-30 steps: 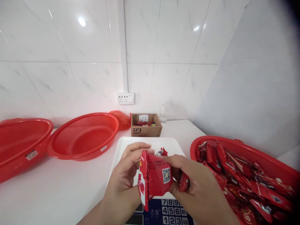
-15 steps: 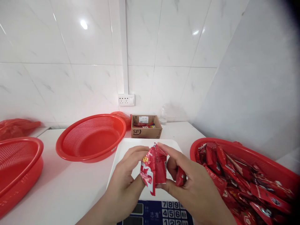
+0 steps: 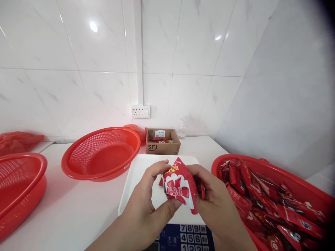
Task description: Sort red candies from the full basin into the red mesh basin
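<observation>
Both my hands hold a red snack packet with yellow and white print above the white tray of a scale. My left hand pinches its left side with thumb and fingers. My right hand grips its right side, and a further red packet shows between that hand's fingers. The scale's blue keypad sits just below my hands.
A red basket heaped with several red packets stands at the right. An empty red mesh basket lies left of the tray, another red basket at the far left. A small cardboard box and wall socket are behind.
The packet has been turned in my hands, so its printed front with the bow now faces me instead of its edge and back with the square code. Both hands kept hold.
</observation>
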Tool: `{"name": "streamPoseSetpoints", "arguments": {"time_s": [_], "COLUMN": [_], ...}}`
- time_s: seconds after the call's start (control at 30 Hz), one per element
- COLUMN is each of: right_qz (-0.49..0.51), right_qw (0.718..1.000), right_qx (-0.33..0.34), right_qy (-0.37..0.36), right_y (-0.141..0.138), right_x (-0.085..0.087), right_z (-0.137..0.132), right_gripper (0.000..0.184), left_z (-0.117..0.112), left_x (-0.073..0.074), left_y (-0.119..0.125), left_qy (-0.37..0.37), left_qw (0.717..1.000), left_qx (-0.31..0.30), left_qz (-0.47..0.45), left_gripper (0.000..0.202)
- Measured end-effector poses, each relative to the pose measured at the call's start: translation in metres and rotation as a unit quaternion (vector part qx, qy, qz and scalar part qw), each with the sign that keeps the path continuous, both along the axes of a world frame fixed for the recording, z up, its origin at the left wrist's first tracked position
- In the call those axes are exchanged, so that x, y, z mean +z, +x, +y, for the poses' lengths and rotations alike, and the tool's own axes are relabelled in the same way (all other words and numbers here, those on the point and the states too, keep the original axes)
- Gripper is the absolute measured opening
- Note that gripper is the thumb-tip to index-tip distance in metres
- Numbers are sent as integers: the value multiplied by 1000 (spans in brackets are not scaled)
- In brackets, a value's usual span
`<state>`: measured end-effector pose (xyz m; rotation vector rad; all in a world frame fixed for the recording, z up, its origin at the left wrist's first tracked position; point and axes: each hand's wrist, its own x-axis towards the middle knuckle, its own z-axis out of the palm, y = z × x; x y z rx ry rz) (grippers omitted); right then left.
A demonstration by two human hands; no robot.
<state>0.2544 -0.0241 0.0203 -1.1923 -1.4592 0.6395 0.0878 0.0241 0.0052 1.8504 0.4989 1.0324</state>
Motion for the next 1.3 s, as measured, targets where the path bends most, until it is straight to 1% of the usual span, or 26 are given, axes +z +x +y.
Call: {"name": "streamPoseSetpoints", "arguments": {"time_s": [0.07,0.13,0.17,0.27,0.3,0.33,0.43,0.5,0.57,0.7,0.73,0.83,0.97,1.07,1.1,1.13,1.23,1.3], "right_qz": [15,32,42,56,54,49,28,17,25,97,112,144,156,133,121,106,81,77], "right_qw": [1000,999,998,997,997,997,998,999,999,995,993,988,986,991,992,994,996,997], "right_qx": [17,26,26,32,33,33,29,28,26,16,23,51,49,18,13,16,27,21], "right_qy": [-7,-22,-30,-50,-54,-58,-55,-39,-15,11,13,-4,-35,-24,-21,-19,-21,-24], "right_y": [-1,-2,-3,-3,-3,-4,-4,-4,-4,-1,-1,-1,-3,-3,-3,-2,0,0], "right_x": [0,2,3,6,6,7,7,7,5,-1,-2,-3,-1,-1,-2,-2,-1,0], "right_z": [1,2,3,5,5,5,5,5,6,6,6,5,4,3,3,2,2,2], "right_gripper": [15,16,20,41,45,44,32,28,33,51,54,59,52,58,58,54,29,19], "left_z": [0,0,-1,0,0,0,1,1,1,1,0,-1,-1,-1,-1,-1,-1,-1], "left_x": [-1,0,0,2,3,3,6,7,7,5,4,1,1,2,3,4,6,6], "left_y": [0,1,1,3,3,3,2,1,0,0,1,1,0,0,0,0,1,1], "left_qy": [0,7,8,7,14,25,52,55,72,106,105,90,53,47,50,52,49,41], "left_qw": [1000,1000,1000,1000,1000,1000,998,998,996,992,992,992,996,996,995,994,992,992], "left_qx": [-2,-5,-3,6,7,10,26,40,53,67,70,85,78,79,85,94,115,119], "left_qz": [-13,-18,-17,-9,-7,-7,-7,3,14,11,7,1,1,-17,-20,-20,-9,-2], "left_gripper": [42,36,33,25,24,24,27,30,37,65,67,60,54,51,51,52,52,52]}}
